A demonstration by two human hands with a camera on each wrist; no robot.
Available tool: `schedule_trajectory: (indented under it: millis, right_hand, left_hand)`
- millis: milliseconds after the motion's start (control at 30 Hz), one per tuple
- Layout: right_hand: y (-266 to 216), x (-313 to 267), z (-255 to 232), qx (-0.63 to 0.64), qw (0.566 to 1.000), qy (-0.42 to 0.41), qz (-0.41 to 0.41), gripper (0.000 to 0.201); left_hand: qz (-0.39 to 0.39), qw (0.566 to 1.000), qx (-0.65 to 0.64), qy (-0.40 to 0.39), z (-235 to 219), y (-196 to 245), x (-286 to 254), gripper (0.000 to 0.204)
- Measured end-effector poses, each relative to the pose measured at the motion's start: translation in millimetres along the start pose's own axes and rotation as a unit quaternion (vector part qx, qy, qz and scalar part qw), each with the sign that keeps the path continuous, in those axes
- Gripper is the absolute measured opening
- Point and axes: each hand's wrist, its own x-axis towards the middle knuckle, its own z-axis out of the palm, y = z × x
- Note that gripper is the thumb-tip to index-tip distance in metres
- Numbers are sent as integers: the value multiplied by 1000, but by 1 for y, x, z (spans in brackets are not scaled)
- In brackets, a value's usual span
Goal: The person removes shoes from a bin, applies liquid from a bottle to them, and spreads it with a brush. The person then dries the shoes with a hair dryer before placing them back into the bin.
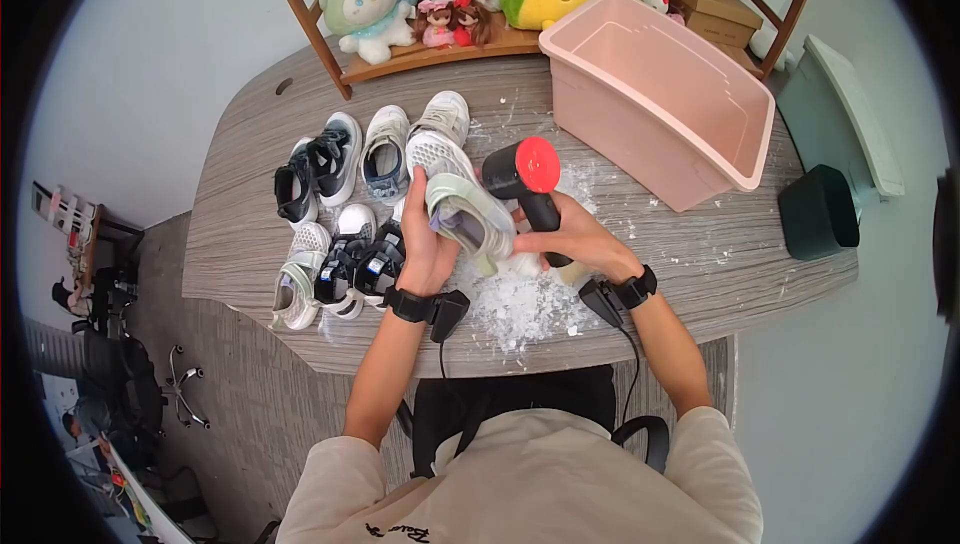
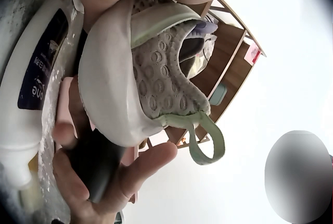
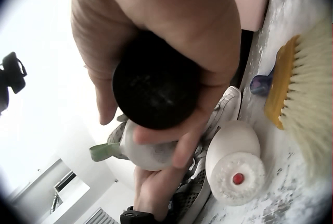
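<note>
My left hand (image 1: 428, 249) grips a white sneaker (image 1: 465, 192) with pale green trim, its toe tilted away. The green heel loop (image 2: 205, 143) sticks out in the left wrist view. In my right hand (image 1: 583, 236) is a black handheld tool (image 1: 503, 174), shaped like a hair dryer, with a red round end; fingers curl round its handle (image 3: 156, 86) close beside the sneaker's heel. Below the hands, a white bottle (image 2: 31, 99) with a dark label lies on the table. A brush (image 3: 283, 81) with pale bristles is near it.
Wet white residue (image 1: 520, 309) covers the table (image 1: 680, 254) at the front. Several shoes (image 1: 335, 159) stand in rows at left. A pink bin (image 1: 640, 129) and a dark green container (image 1: 818, 212) stand at right. Behind is a shelf (image 1: 400, 64) of plush toys.
</note>
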Motion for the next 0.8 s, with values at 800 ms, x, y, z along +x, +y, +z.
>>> schedule_trajectory:
  millis: [800]
  right_hand:
    - [0,-2,-18,60,998,14,-1,38]
  left_hand:
    - [66,986,150,-30,17,-8,-8,37]
